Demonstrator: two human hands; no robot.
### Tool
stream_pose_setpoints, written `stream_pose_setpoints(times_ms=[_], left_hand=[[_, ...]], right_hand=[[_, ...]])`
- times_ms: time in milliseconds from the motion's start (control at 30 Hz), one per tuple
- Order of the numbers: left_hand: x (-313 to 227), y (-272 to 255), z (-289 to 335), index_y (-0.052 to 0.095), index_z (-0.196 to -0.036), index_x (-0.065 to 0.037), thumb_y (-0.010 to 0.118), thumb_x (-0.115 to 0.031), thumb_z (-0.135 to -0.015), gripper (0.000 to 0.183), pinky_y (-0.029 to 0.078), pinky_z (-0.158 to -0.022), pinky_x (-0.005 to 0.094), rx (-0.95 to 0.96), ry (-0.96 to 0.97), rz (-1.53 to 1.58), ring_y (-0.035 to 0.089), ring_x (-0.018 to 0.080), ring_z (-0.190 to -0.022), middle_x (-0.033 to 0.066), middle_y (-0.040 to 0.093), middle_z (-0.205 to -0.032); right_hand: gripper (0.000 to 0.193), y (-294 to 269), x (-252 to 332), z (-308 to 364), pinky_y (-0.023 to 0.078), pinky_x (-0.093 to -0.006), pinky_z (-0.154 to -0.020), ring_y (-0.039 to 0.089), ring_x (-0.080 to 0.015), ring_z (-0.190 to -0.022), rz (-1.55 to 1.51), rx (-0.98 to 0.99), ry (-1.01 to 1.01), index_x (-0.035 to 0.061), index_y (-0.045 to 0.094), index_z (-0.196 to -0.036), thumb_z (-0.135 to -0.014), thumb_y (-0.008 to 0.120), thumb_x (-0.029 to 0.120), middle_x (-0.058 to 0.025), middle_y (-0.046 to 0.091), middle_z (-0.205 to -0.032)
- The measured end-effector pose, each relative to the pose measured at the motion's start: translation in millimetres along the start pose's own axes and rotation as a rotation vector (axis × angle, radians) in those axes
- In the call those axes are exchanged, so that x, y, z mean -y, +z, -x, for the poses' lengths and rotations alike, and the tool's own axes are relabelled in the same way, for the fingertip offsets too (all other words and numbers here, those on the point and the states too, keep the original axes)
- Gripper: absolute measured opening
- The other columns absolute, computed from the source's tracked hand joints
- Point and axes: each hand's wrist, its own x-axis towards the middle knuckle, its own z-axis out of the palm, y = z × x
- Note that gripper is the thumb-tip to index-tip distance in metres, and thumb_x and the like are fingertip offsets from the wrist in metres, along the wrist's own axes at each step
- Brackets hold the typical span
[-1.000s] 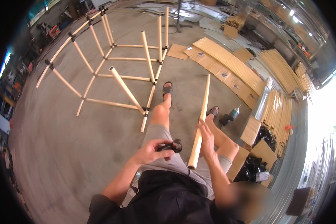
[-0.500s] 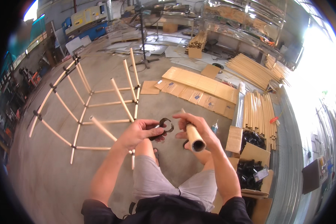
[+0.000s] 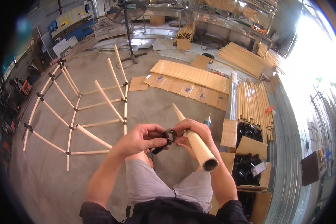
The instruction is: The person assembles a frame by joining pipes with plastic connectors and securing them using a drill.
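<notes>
My left hand (image 3: 140,141) is closed round a black pipe-joint fitting (image 3: 169,136) in front of my lap. At its far side, the fingertips of my right hand (image 3: 198,130) pinch the fitting too. A cream-coloured pipe (image 3: 201,148) lies in the same right hand, tilted, with its hollow end toward me and its far end pointing up and away. Ahead on the left stands a frame (image 3: 108,99) of similar cream pipes joined by black fittings, with several pipes sticking upward. My fingers hide part of the fitting.
On the right are open cartons of black fittings (image 3: 246,171), a stack of cream pipes (image 3: 252,102) and long metal profiles (image 3: 287,156). Flattened cardboard (image 3: 183,89) with pipes lies ahead. A small bottle (image 3: 207,121) stands on the floor; a stand fan (image 3: 130,41) is farther back.
My hands have come together at the black fitting, which showed an open curved jaw before. The right fingers now touch it, and the pipe's near end has swung closer to me.
</notes>
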Motion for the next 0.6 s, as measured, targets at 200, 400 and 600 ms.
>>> stream_pose_setpoints(times_ms=[200, 400, 600], left_hand=[[14, -3, -6, 0.061, -0.122, 0.001, 0.076, -0.005, -0.088, 0.038, 0.053, -0.091, 0.0278, 0.090, 0.011, 0.048, 0.067, 0.0126, -0.103, 0.0078, 0.073, -0.110], [22, -9, -12, 0.062, -0.125, 0.002, 0.077, 0.002, -0.084, 0.043, 0.054, -0.090, 0.0285, 0.144, -0.037, 0.059, 0.067, 0.0137, -0.102, 0.0091, 0.072, -0.112], [25, -11, -15, 0.062, -0.126, 0.004, 0.079, 0.005, -0.081, 0.048, 0.056, -0.087, 0.0284, 0.203, 0.013, -0.028, 0.069, 0.0151, -0.100, 0.0098, 0.072, -0.111]], right_hand=[[0.040, -2, -6, 12, 0.054, -0.0331, -0.075, 0.067, -0.0212, -0.087, -0.013, 0.061, -0.012, 0.0034, 0.069, -0.114, -0.076, 0.082, 0.002, -0.0095, 0.068, -0.105], [0.040, -7, -5, 15, 0.055, -0.0359, -0.075, 0.068, -0.0252, -0.090, 0.001, 0.122, -0.004, 0.0059, 0.070, -0.114, -0.076, 0.081, 0.004, -0.0095, 0.068, -0.105], [0.036, -8, -8, 19, 0.056, -0.0346, -0.077, 0.069, -0.0252, -0.092, -0.001, 0.127, -0.024, 0.0085, 0.073, -0.111, -0.076, 0.081, 0.002, -0.0082, 0.067, -0.104]])
